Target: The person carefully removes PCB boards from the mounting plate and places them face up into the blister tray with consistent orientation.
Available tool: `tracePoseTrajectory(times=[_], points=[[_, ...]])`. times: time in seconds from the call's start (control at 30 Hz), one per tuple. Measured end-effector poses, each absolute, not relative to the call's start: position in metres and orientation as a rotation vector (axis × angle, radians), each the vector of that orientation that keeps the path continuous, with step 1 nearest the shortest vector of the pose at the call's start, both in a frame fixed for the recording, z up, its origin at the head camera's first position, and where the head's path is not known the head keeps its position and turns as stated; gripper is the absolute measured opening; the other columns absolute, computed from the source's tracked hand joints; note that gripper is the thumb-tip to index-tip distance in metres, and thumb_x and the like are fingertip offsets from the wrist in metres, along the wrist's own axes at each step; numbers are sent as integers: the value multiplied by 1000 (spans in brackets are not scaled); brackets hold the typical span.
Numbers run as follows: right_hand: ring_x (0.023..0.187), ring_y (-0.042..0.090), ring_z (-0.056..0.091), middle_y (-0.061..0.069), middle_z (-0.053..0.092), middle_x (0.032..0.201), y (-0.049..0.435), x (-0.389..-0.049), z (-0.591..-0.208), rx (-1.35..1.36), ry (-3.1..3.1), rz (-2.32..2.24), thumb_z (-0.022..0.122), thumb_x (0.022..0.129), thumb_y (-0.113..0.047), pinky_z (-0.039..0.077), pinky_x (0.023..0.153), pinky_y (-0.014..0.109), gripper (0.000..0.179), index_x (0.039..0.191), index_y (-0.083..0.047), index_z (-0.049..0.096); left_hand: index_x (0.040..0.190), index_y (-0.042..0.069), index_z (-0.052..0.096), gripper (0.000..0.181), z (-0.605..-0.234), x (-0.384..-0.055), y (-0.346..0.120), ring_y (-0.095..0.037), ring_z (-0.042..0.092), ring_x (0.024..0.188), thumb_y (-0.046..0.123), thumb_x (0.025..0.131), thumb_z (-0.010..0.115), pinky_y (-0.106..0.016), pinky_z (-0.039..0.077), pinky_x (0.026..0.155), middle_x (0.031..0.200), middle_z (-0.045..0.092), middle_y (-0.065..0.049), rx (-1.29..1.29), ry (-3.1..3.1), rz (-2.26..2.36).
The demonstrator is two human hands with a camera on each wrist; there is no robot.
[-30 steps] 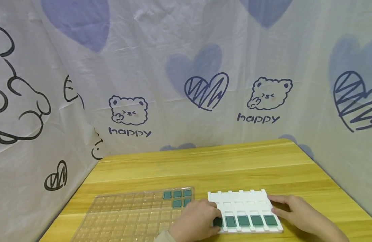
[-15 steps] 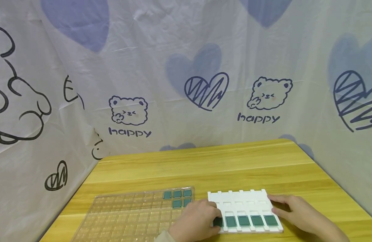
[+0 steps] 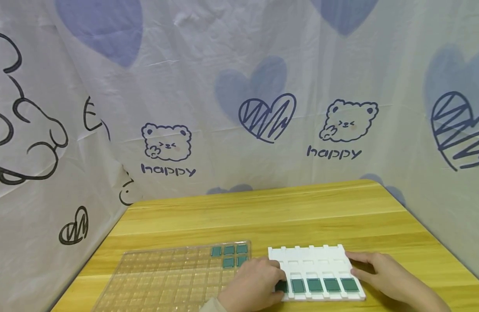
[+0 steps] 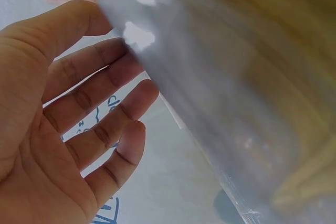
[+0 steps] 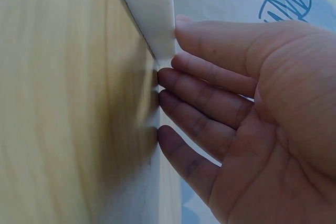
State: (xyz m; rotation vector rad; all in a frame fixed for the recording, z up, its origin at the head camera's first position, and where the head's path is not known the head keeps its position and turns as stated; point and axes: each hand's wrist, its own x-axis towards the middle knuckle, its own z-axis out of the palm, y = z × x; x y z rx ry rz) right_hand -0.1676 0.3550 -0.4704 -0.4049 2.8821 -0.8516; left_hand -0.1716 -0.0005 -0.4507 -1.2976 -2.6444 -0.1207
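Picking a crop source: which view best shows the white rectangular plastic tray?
Head: nearly the whole tray shows, its left end partly behind the left hand. Right wrist: one white end. Left wrist: white slivers, possibly tray.

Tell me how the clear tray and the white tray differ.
The clear tray is see-through; the white tray is opaque. The clear tray is larger than the white tray. The clear tray's visible green squares cluster at its far right corner; the white tray's line its near side. Both lie on the wooden table.
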Motion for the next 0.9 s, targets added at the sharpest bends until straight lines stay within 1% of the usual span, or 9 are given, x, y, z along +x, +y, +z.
tracePoseTrajectory(times=[0.47,0.63,0.8,0.9], points=[[131,50,64,26,69,139,355,-168,-472,-420,2887,-863,73,102,-27,53,104,62,51,143,2,65,91,30,81,8,-451,-171,0,6,51,70,32,88,88,-13,35,57,84,69,19,-1294,-2633,-114],[130,49,65,26,70,139,356,-168,-472,-447,2893,-866,73,103,-27,54,102,61,51,143,3,65,92,31,81,10,-451,-171,-1,6,53,68,31,85,89,-15,37,57,84,69,19,-1266,-2639,-102],[129,49,65,26,70,139,357,-168,-472,-450,2886,-870,72,103,-28,54,102,61,51,143,3,65,91,29,80,11,-449,-171,-2,5,49,66,29,84,89,-17,37,56,82,65,18,-1240,-2649,-81],[129,49,65,26,70,139,357,-169,-473,-446,2885,-866,73,103,-28,53,103,61,51,143,3,65,92,29,81,11,-446,-172,-4,5,49,66,31,85,89,-17,37,55,83,66,17,-1223,-2649,-55]])
